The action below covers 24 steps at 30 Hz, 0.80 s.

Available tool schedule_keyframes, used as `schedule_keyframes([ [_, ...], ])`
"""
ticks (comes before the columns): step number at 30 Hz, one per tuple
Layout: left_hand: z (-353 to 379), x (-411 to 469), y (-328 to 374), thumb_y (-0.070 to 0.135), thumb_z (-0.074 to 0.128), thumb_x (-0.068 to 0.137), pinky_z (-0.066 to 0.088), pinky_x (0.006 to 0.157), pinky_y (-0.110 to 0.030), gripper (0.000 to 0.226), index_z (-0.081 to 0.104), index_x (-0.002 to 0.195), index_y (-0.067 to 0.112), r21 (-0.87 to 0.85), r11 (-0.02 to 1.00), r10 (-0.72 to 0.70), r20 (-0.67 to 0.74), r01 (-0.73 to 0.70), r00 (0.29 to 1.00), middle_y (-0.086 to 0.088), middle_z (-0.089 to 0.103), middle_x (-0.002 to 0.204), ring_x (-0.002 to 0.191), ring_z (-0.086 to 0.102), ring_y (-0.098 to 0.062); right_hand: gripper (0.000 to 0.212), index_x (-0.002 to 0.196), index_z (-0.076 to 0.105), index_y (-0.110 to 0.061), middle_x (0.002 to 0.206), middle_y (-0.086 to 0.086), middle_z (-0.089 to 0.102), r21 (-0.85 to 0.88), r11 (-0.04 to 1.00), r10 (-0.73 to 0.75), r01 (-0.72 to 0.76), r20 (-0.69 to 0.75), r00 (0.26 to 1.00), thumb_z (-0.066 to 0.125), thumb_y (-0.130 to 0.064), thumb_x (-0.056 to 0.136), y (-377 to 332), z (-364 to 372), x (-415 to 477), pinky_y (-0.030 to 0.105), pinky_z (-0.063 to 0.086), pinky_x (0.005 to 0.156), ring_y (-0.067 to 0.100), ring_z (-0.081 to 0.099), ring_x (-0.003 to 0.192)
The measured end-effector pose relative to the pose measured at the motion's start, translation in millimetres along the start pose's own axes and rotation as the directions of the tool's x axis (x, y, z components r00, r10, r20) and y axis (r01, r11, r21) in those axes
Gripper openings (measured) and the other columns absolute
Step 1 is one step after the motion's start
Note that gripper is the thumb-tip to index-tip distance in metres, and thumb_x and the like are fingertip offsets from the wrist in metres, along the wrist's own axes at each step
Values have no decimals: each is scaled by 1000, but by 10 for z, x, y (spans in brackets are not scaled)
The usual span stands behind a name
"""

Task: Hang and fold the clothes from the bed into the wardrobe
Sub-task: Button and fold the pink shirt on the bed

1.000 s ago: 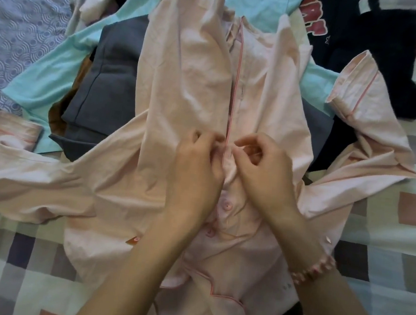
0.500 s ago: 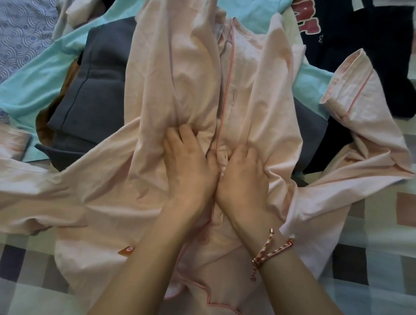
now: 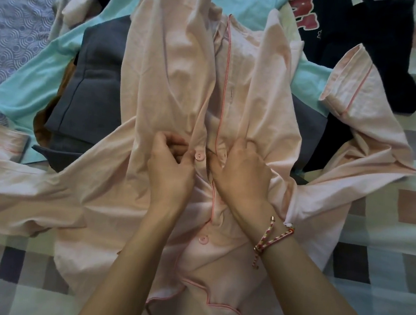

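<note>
Reaching over the checked sheet, two hands meet on the front of one pink shirt. The left hand pinches cloth beside the farther button of two, and the right hand pinches the facing edge. Beyond lie a grey garment, a teal garment and, far right, a navy garment.

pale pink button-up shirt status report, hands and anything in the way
Left hand pinches pale pink button-up shirt at a pink button. Right hand grips piped edge beside it. Shirt lies over grey folded garment, teal top.
</note>
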<state>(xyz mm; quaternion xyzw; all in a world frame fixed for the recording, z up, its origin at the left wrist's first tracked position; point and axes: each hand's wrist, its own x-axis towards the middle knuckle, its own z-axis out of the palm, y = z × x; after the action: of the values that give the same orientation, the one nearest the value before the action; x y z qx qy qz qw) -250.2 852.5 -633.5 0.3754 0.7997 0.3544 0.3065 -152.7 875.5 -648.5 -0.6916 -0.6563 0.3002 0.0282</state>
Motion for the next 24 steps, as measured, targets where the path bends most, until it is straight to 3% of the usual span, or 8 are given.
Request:
schedule_keyframes([
  [3,39,-67,-28,-2,50,80,38,67,-4,18,58,74,13,128,975,176,38,-180,984,3,59,73,68,52,-3,43,121,42,-3,125,14,48,-8,999,40,-40,22,999,47,-30,88,-28,-4,-4,36,42,85,33,50,114],
  [5,75,-82,-62,3,47,73,33,71,1,22,68,78,5,191,960,205,25,-206,978,-6,63,79,76,54,-9,47,122,41,-1,125,16,49,13,996,86,-86,30,996,50,-27,85,-50,6,3,36,43,87,34,51,114],
  [8,117,-115,-39,0,56,78,39,78,-15,18,70,88,2,239,953,201,-35,-187,979,-12,66,88,84,60,-23,51,122,43,2,126,18,51,60,986,152,-154,40,988,49,-35,87,-68,21,62,37,43,88,35,52,115],
  [13,168,-87,-69,26,64,84,48,82,-37,23,72,94,7,233,969,96,-74,-77,993,-11,69,91,87,63,-25,57,113,59,-1,120,18,57,196,961,183,-197,91,979,48,-52,89,-46,-20,106,39,43,89,36,53,114],
  [16,187,-68,-66,13,64,82,46,82,-35,12,68,91,6,281,959,70,-90,-42,993,-12,68,91,87,62,-28,49,110,60,1,118,20,57,202,960,181,-193,73,981,48,-42,89,-68,2,74,38,43,89,37,53,111],
  [19,191,-99,-28,9,62,83,36,71,-19,11,65,93,6,299,954,76,-136,-33,988,-12,65,92,86,59,-26,40,113,56,1,118,20,55,226,957,173,-183,62,983,47,-29,87,-59,-15,11,39,43,88,38,52,110],
  [22,216,-137,4,18,56,89,36,76,-28,19,63,100,3,441,897,95,-123,-32,988,-15,61,101,93,55,-30,32,108,53,0,113,18,58,373,912,187,-171,-5,982,46,-21,86,9,-71,-34,38,43,84,37,53,105],
  [24,215,-129,27,25,56,90,40,78,-37,24,64,100,4,544,839,54,-101,9,993,-14,60,104,98,55,-32,19,90,58,-6,101,17,61,482,861,198,-159,-31,980,46,-21,88,84,-72,-72,33,40,75,31,54,93],
])
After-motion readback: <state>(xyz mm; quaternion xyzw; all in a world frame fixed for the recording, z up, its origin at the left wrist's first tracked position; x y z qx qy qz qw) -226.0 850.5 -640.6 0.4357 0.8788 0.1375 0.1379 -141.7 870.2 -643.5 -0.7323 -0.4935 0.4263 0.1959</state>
